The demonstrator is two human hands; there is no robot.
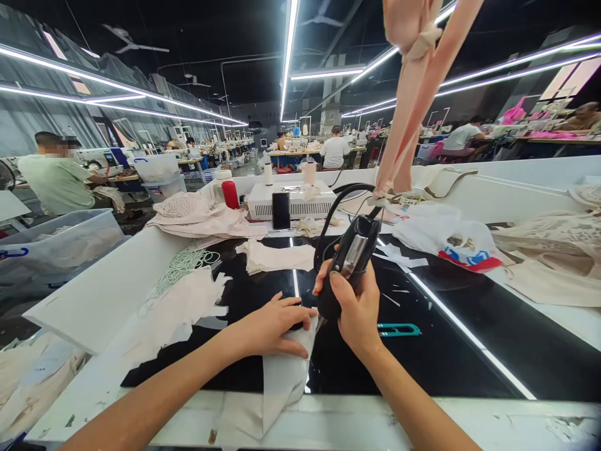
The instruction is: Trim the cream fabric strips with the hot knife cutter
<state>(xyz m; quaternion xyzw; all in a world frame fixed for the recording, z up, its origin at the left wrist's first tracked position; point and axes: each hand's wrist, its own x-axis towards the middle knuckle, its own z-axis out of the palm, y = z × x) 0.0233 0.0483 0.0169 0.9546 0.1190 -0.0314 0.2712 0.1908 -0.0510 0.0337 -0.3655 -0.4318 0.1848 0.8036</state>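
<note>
1. So the pale cream fabric piece (pixel 286 382) lies across the front edge of a glossy black work panel (pixel 451 351), left hand (pixel 280 322) resting on top, fingers spread apart.
2. Right hand (pixel 360 307) is wrapped round a chunky black handheld tool (pixel 345 266), just beside the fabric.
3. Tied pink cloth strips (pixel 407 103) hang above that.
4. Slim teal plastic tool (pixel 413 330) sits off right, folded cream cloth (pixel 277 258) further back.

One left hand (pixel 277 329) and one right hand (pixel 359 304) share one worktable (pixel 446 369) with one black handheld tool (pixel 355 247), one teal tool (pixel 413 329), one phone (pixel 281 210), one red container (pixel 230 195), one vented white box (pixel 310 208) and two thread cones (pixel 268 175).
</note>
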